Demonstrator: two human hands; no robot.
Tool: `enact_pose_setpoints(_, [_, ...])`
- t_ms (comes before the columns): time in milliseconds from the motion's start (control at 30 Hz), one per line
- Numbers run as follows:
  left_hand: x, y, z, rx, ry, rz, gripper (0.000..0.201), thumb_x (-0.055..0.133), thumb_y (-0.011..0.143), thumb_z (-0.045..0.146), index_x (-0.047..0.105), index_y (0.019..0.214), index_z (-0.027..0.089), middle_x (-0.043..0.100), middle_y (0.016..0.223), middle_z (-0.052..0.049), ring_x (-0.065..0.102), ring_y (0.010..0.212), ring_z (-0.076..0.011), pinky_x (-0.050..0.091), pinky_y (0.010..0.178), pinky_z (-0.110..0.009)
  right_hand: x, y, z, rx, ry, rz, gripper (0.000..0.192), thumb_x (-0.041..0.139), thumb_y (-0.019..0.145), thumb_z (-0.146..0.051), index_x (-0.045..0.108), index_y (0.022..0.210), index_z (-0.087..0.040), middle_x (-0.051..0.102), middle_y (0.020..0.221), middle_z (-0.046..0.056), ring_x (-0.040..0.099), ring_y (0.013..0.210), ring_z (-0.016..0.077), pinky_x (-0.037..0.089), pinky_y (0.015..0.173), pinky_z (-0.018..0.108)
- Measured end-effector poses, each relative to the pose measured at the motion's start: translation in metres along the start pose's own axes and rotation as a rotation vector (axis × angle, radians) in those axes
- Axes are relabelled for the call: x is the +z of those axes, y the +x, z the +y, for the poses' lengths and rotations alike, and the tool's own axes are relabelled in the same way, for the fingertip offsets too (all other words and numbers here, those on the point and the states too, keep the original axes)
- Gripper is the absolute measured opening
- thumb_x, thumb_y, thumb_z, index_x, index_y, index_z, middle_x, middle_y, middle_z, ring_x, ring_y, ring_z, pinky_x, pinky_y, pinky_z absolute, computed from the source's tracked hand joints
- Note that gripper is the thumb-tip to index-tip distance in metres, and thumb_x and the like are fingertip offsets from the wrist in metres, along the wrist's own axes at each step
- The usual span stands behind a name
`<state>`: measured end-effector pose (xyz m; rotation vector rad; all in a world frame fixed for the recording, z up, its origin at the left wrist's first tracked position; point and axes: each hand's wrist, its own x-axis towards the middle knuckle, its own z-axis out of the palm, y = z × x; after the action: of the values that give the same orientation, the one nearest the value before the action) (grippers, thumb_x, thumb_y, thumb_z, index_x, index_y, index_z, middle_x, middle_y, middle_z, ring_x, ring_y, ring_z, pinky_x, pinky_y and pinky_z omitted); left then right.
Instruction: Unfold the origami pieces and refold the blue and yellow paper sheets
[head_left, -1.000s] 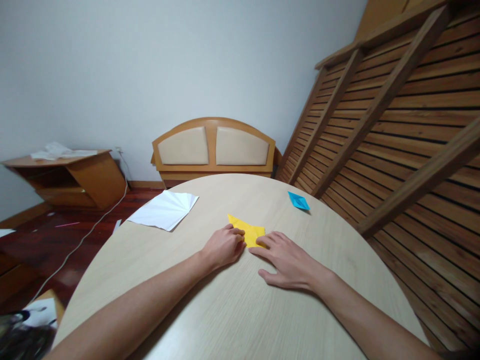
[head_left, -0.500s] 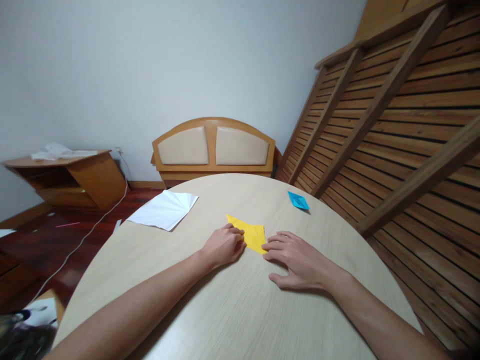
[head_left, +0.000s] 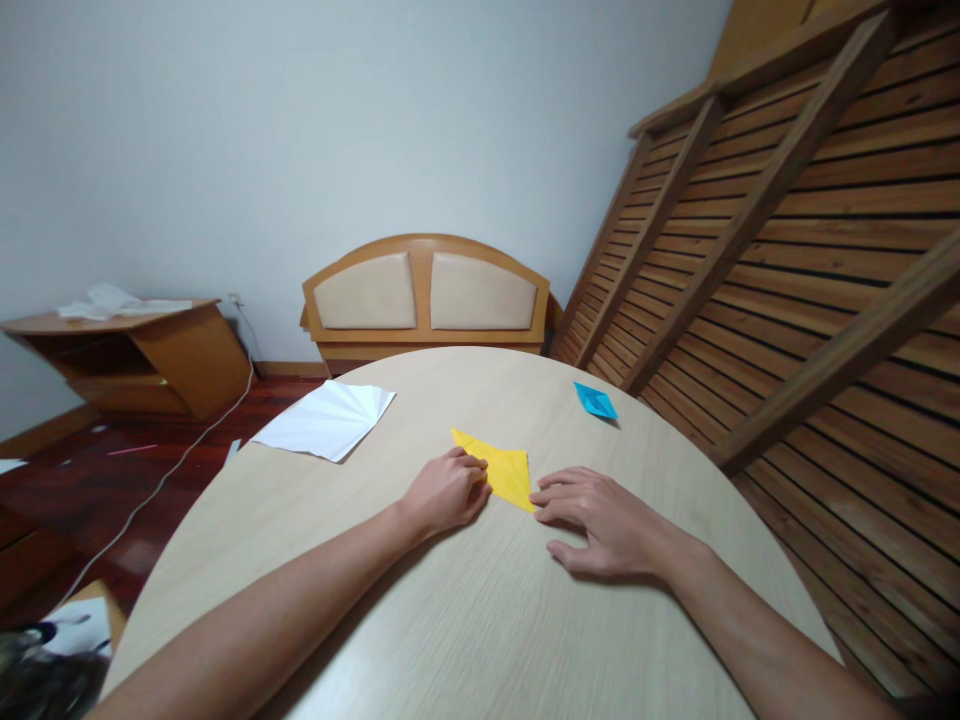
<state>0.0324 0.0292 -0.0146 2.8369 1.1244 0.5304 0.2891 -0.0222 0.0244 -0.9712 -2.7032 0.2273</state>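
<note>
Pressing the yellow paper (head_left: pixel 501 472) flat on the tabletop (head_left: pixel 465 620), you have changed the position of your right hand (head_left: pixel 611 522): a second ago its fingers lay on the near corner of the sheet, and now they have slid off to the right, so only the fingertips touch the pointed near edge. More of the yellow surface shows now than before, which suggests that the crease under that hand is already pressed.

Your left hand (head_left: pixel 446 492) has not moved. It is loosely curled, knuckles up, and its fingertips pin the left side of the paper against the tabletop; it pinches nothing that I can see. Your right hand lies flat and spread, palm down, grasping nothing. Both forearms rest low over the tabletop and point toward the sheet.

A white sheet (head_left: pixel 327 418) lies well apart on the far left, and a small blue folded paper (head_left: pixel 596 401) lies near the far right edge.
</note>
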Motion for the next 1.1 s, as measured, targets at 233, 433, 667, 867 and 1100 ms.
enact_pose_setpoints(233, [-0.002,0.0,0.002,-0.006,0.005,0.001,0.024,0.05,0.093,0.027,0.072,0.094,0.017,0.072,0.109,-0.011,0.063,0.1,-0.0239,0.052,0.092,-0.038,0.005,0.004,0.0,0.006,0.026,0.042,0.047,0.064,0.077,-0.028,0.063,0.123,-0.021,0.067,0.125,0.008,0.059,0.115,0.0263,0.043,0.101,0.043])
enact_pose_setpoints(433, [-0.002,0.0,0.003,-0.017,-0.008,0.002,0.025,0.05,0.094,0.027,0.072,0.097,0.017,0.071,0.112,-0.01,0.063,0.101,-0.0233,0.051,0.093,-0.037,0.014,0.009,-0.001,-0.011,0.043,-0.012,0.05,0.067,0.078,-0.035,0.064,0.126,-0.023,0.064,0.132,0.007,0.053,0.125,0.0278,0.037,0.109,0.046])
enact_pose_setpoints(667, [-0.002,-0.001,-0.002,-0.099,0.085,0.04,0.029,0.044,0.098,0.026,0.072,0.09,0.019,0.072,0.105,-0.008,0.062,0.097,-0.0238,0.052,0.086,-0.037,0.017,0.009,-0.007,0.007,0.036,0.026,0.046,0.068,0.074,-0.032,0.067,0.119,-0.02,0.065,0.128,0.009,0.056,0.12,0.0282,0.038,0.108,0.045])
enact_pose_setpoints(867, [-0.006,0.0,-0.015,-0.234,0.161,0.062,0.019,0.053,0.094,0.03,0.069,0.093,0.019,0.07,0.106,-0.009,0.061,0.099,-0.026,0.05,0.086,-0.039,0.02,0.011,-0.011,0.016,0.026,0.029,0.051,0.069,0.072,-0.035,0.065,0.121,-0.019,0.065,0.128,0.009,0.056,0.12,0.0275,0.038,0.107,0.044])
enact_pose_setpoints(1100, [-0.01,-0.002,-0.011,-0.112,0.097,0.145,0.019,0.052,0.089,0.017,0.067,0.102,0.017,0.07,0.11,-0.009,0.063,0.098,-0.0221,0.05,0.088,-0.035,0.02,0.011,-0.016,0.038,0.018,0.035,0.05,0.069,0.073,-0.036,0.065,0.12,-0.019,0.064,0.128,0.008,0.055,0.12,0.0262,0.037,0.108,0.042])
